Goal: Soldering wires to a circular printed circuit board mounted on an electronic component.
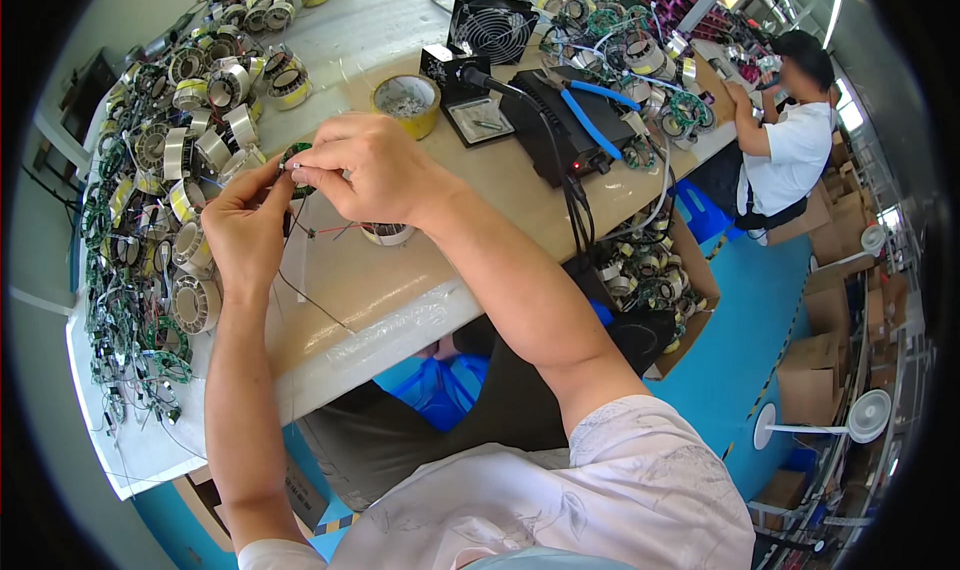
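Above the brown bench mat [400, 282], our left hand [245, 232] and right hand [372, 168] pinch a mostly hidden small part [291, 167] by a dangling thin dark wire [318, 307], probably light, flexible and easily kinked, best held near its end

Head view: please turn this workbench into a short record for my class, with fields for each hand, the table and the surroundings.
Left hand: pinches a small part, too small to identify
Right hand: pinches at the same spot, touching the left hand
Below hands: dark wire hanging down over the table
Table, left: heaped coils
Table, far side: black fan; yellow ring with small bits inside
Table, right: black box with red light, blue-handled pliers on top
Surroundings: person in white shirt, seated at right
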`<control>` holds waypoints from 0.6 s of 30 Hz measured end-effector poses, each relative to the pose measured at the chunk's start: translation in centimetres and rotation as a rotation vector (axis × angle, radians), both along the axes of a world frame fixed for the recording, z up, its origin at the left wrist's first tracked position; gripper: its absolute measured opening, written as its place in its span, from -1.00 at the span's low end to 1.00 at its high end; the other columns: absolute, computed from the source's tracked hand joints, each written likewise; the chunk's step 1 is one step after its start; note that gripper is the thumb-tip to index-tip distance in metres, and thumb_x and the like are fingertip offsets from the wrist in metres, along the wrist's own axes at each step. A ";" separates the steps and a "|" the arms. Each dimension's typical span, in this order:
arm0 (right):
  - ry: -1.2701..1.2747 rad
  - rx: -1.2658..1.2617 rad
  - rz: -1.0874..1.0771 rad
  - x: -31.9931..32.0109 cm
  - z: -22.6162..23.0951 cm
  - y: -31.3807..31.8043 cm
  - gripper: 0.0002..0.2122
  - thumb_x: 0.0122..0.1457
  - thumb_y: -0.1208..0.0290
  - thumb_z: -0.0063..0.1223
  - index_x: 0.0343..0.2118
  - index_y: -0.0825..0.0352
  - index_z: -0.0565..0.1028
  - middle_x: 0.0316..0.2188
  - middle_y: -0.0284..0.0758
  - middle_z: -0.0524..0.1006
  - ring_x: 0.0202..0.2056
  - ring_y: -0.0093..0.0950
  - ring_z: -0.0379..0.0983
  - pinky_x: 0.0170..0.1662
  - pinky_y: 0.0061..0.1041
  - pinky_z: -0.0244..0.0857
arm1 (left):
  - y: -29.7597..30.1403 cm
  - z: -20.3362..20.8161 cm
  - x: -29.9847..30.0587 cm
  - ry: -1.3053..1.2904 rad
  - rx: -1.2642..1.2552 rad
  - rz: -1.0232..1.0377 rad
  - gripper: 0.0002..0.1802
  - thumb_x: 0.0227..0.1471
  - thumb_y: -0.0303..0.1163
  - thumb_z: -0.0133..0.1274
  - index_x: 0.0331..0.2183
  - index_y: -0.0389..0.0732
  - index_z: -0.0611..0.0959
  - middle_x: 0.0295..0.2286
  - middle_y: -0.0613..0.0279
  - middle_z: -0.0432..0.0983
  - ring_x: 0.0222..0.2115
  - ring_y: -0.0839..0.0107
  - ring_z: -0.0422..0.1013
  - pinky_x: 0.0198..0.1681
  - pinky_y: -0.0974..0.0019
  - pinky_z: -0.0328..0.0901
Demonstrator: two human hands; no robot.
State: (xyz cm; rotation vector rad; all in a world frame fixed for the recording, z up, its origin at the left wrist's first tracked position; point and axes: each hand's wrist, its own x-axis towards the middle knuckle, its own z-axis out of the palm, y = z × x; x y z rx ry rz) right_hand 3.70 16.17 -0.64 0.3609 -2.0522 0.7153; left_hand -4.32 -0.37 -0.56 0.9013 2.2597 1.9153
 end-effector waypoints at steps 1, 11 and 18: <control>0.004 0.004 -0.001 0.0 0.0 -0.1 -0.93 0.02 0.47 0.28 -0.42 0.29 0.69 -0.56 -0.30 0.55 -0.51 -0.32 0.48 -0.44 -0.39 0.32 | -0.1 -0.1 -0.1 0.047 -0.004 0.011 -0.74 0.04 -0.52 0.25 -0.17 -0.31 0.74 -0.51 0.40 0.57 -0.54 0.71 0.35 -0.50 0.57 0.19; -0.090 0.056 -0.081 0.2 0.0 0.0 -0.95 0.03 0.45 0.26 -0.48 0.29 0.66 -0.59 -0.29 0.50 -0.52 -0.25 0.45 -0.45 -0.32 0.31 | 0.1 0.2 0.1 0.052 0.041 0.048 -0.63 -0.01 -0.55 0.30 -0.09 -0.32 0.70 -0.39 0.27 0.65 -0.43 0.64 0.46 -0.33 0.52 0.37; -0.144 0.047 -0.073 0.1 -0.2 -0.2 -0.89 0.03 0.39 0.24 -0.55 0.29 0.63 -0.58 -0.25 0.49 -0.45 -0.21 0.47 -0.38 -0.25 0.34 | 0.3 -0.6 -0.7 0.160 0.055 0.063 -0.72 -0.01 -0.57 0.29 -0.17 -0.31 0.74 -0.39 0.31 0.64 -0.47 0.65 0.43 -0.40 0.56 0.32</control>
